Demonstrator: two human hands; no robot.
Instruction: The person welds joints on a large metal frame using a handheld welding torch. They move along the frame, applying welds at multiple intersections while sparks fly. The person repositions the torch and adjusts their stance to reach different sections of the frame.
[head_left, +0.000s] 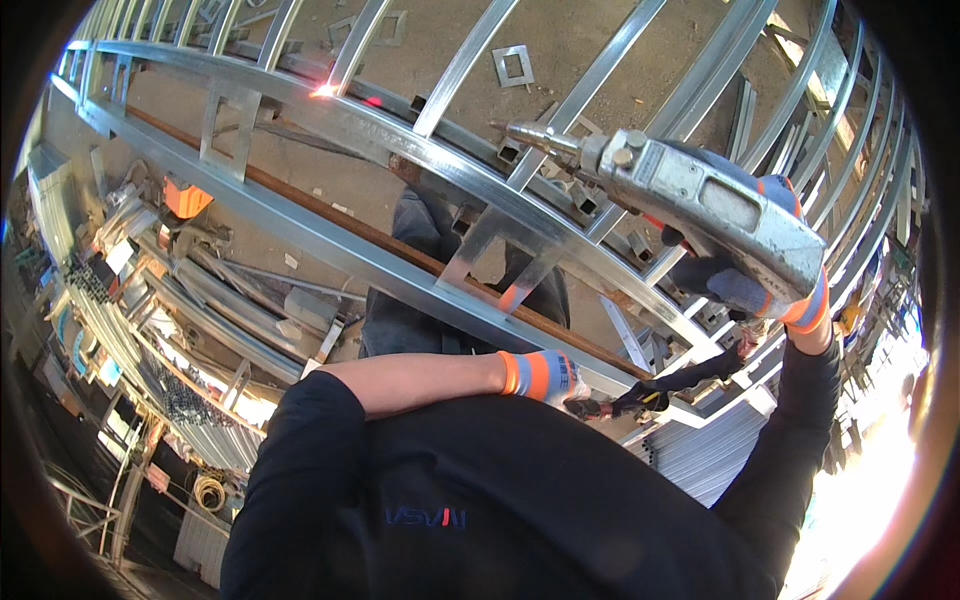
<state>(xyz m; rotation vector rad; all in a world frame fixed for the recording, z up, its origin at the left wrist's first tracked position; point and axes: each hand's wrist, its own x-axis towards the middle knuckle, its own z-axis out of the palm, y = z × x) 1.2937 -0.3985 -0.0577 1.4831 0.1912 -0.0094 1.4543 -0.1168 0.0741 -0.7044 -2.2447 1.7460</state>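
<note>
My right hand (780, 296), in a grey and orange work glove, grips a metal handheld laser welding gun (712, 199). Its nozzle (536, 136) points left over the galvanized steel frame (480, 180), apart from the metal. A bright orange glow (325, 91) shows where an upright bar meets the upper rail, with a red light spot (373, 100) just right of it. Low in front of my torso, my left hand (551, 379), gloved alike, is closed on a black-wrapped cable (679, 379) that runs up towards the right hand. The left fingertips are partly hidden.
Flat square frame pieces (232, 127) join the upper rail to the lower rail (300, 251). My legs (427, 225) stand beneath them. A loose square plate (513, 66) and tube offcuts (581, 199) lie beyond. Tube stacks (217, 300) and an orange object (186, 197) are at left.
</note>
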